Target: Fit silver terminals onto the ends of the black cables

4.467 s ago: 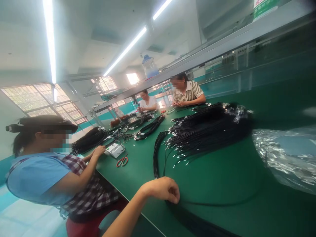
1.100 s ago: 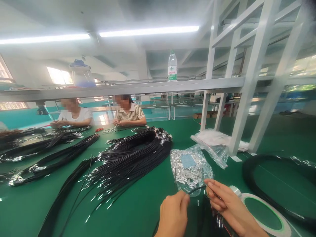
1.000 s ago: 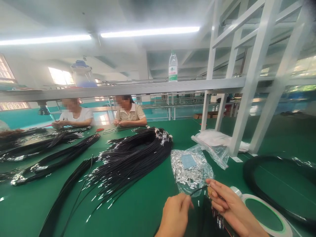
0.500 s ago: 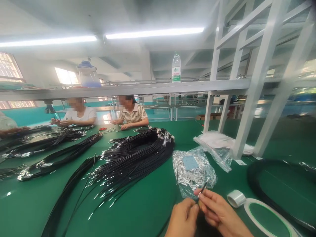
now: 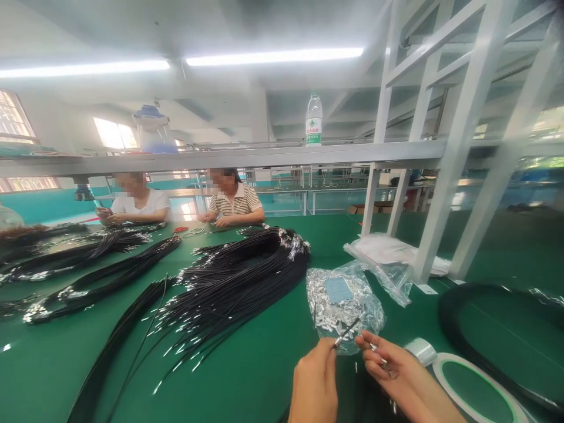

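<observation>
My left hand [image 5: 314,383] pinches a thin black wire [image 5: 346,332] whose silver tip points up and to the right. Just right of it, my right hand [image 5: 395,377] has its fingers curled around small silver metal terminals [image 5: 379,359], fingertips close to the wire's tip. Right behind both hands lies a clear bag of silver terminals [image 5: 341,299]. A big fanned bundle of black wires [image 5: 247,276] with stripped silver ends lies to the left on the green table [image 5: 247,376].
A small tape roll [image 5: 420,351] and a large white ring of tape [image 5: 478,393] lie to the right, beside a black cable coil [image 5: 497,346]. A white frame post [image 5: 434,223] and a plastic bag [image 5: 388,258] stand behind. Two people [image 5: 233,200] work across the table.
The view swung from the left neighbour to the table ahead. The wire tip, held at my right fingers before, now sticks out from my left hand, and my right hand has drawn slightly away.
</observation>
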`<state>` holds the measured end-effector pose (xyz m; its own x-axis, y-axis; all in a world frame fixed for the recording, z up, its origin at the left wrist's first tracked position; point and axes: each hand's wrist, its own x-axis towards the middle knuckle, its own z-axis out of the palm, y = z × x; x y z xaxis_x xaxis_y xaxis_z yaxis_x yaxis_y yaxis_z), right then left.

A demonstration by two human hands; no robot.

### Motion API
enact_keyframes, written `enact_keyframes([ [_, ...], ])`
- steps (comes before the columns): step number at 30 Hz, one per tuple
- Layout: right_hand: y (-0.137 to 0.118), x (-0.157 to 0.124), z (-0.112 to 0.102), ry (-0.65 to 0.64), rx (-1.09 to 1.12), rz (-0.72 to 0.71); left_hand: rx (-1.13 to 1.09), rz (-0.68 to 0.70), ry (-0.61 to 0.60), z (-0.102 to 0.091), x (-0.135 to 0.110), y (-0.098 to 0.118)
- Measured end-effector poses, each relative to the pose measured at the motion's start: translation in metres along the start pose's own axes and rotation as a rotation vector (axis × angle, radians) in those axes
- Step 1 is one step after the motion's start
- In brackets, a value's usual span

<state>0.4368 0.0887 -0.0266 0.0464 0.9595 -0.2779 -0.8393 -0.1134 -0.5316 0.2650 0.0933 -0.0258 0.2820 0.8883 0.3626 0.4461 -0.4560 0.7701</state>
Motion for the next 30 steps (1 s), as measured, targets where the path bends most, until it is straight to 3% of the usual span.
enact_keyframes([
  [5, 0.0, 0.002, -0.001, 0.03, -0.058, -0.039, 0.058, 0.043, 0.046, 0.003, 0.001, -0.007],
  [10, -0.002, 0.001, 0.003, 0.061, -0.13, -0.05, 0.087, 0.062, 0.007, 0.005, 0.003, -0.014],
  [13, -0.004, -0.001, 0.004, 0.042, -0.121, -0.051, 0.078, 0.075, -0.031, 0.004, 0.003, -0.015],
  [18, -0.005, -0.002, 0.004, 0.022, -0.1, -0.086, 0.098, 0.076, 0.009, 0.006, 0.004, -0.019],
  [24, -0.005, -0.003, 0.007, 0.035, -0.188, -0.144, 0.107, 0.095, -0.011, 0.008, 0.004, -0.024],
  [30, -0.004, -0.005, 0.005, -0.033, -0.282, -0.141, 0.083, 0.093, -0.002, 0.006, 0.003, -0.019],
])
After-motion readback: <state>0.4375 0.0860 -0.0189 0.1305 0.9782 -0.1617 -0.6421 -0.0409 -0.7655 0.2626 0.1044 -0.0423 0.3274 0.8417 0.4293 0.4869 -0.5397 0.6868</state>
